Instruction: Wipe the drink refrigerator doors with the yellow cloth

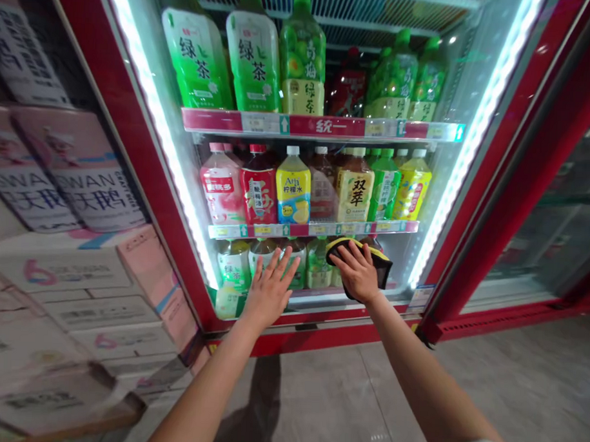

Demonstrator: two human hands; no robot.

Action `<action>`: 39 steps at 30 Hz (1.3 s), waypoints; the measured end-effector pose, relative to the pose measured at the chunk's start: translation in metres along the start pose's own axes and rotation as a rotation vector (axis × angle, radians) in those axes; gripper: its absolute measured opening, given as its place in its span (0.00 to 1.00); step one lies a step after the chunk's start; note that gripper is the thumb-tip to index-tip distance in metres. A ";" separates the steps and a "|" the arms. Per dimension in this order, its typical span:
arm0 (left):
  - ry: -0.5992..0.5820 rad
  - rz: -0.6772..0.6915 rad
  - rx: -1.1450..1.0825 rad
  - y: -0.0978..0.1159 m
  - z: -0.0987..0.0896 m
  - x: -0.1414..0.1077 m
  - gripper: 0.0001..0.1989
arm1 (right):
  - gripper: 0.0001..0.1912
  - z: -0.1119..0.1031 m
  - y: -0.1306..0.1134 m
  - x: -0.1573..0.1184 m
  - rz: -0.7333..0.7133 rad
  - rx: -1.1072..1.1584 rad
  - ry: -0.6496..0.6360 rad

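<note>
Several drink bottles stand in rows in a lit, red-framed cooler. My left hand point(272, 291) is open with its fingers spread, in front of the green-labelled bottles point(234, 268) of the bottom row; nothing is in it. My right hand point(358, 271) lies on a black cloth with a yellow edge point(381, 268), its fingers over the cloth and the thumb side hidden in part. The cloth is in front of the lower right part of the bottom row. Above the hands, a middle shelf edge point(318, 229) carries a yellow-and-blue bottle point(293, 189) among others.
The upper shelf edge point(346, 127) bears large green tea bottles point(197, 56). Stacked white and pink cartons point(94, 272) stand close on the left. The red cooler frame point(320, 338) borders the grey tiled floor point(327, 396). Another red-framed cooler point(530, 255) is at the right.
</note>
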State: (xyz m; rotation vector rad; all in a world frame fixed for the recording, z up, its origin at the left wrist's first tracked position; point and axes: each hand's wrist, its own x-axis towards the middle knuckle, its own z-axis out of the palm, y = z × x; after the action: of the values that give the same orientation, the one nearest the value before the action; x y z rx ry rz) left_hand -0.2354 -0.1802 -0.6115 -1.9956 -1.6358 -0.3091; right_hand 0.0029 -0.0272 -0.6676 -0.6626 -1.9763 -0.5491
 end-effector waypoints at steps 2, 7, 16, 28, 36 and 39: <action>0.004 0.000 -0.001 -0.003 0.001 -0.003 0.44 | 0.20 -0.003 0.015 -0.001 0.073 -0.021 0.050; 0.015 -0.022 0.004 -0.008 -0.001 -0.007 0.43 | 0.25 0.004 -0.008 0.062 0.382 -0.016 0.248; 0.038 -0.030 -0.008 -0.016 0.005 -0.009 0.44 | 0.22 -0.001 -0.031 0.039 0.005 0.025 -0.002; 0.119 -0.144 0.027 -0.028 0.001 -0.018 0.48 | 0.26 0.011 -0.088 0.096 0.085 0.103 -0.006; 0.106 -0.186 0.030 -0.036 -0.001 -0.022 0.45 | 0.21 0.007 -0.048 0.046 0.006 0.024 0.027; 0.127 -0.193 0.051 -0.041 -0.005 -0.028 0.45 | 0.23 0.014 -0.075 0.079 0.218 0.031 0.102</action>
State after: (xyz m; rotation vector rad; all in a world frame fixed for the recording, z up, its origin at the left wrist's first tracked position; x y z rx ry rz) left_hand -0.2801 -0.2011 -0.6106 -1.7465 -1.7394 -0.4512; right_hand -0.0868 -0.0573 -0.6124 -0.8034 -1.7874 -0.4105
